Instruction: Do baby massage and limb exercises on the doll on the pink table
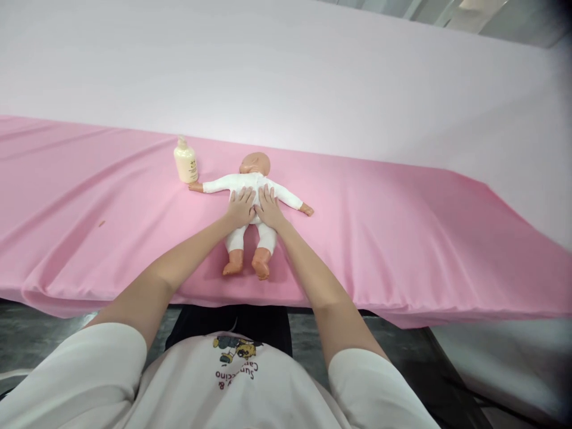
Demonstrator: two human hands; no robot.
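A baby doll in a white long-sleeved suit lies on the pink cloth, head away from me, arms spread and bare feet toward me. Its head is turned to the left. My left hand rests flat on the left side of the doll's torso, fingers stretched out toward its shoulders. On the right side of the torso lies my right hand, also flat with fingers apart. The two hands nearly meet at the thumbs. Parts of the doll's middle are hidden beneath them.
A cream-coloured pump bottle stands upright by the doll's hand on the left. The pink cloth covers the table with soft folds, its front edge close to my body. A small brownish mark shows at left. Behind rises a white wall.
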